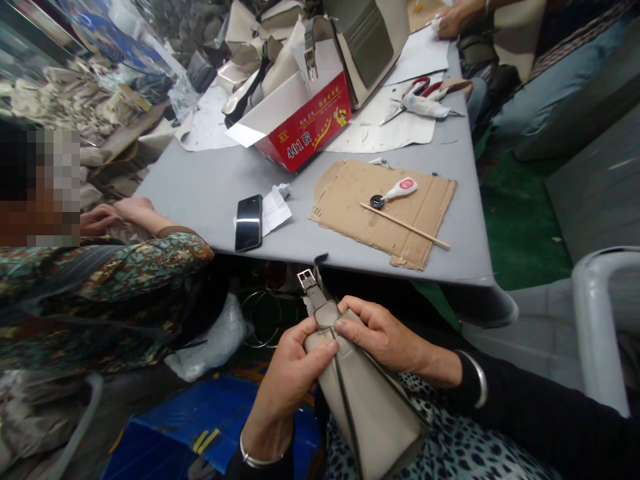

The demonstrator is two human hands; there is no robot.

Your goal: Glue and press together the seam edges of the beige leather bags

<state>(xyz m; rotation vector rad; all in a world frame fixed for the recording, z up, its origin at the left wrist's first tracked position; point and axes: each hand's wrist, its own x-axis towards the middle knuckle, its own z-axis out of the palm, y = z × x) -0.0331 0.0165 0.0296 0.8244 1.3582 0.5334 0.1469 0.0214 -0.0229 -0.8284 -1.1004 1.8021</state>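
Note:
A beige handbag (373, 393) with dark edges lies across my lap, its narrow end tilted up toward the table. My left hand (295, 367) grips that end from the left, thumb pressed on the seam near the strap tab. From the other side, my right hand (380, 333) holds the same end, its thumb beside the tab. A short strap with a metal buckle (306, 279) sticks up beyond my fingers. The fingers under the bag are partly hidden.
On the grey table (200, 193) are a phone (249, 222), cardboard (345, 193) with a white glue bottle (403, 187) and wooden stick (405, 227), a red box (320, 120) holding bag pieces, and scissors (405, 103). A co-worker (100, 293) sits left; another person's hand (457, 19) shows at back right.

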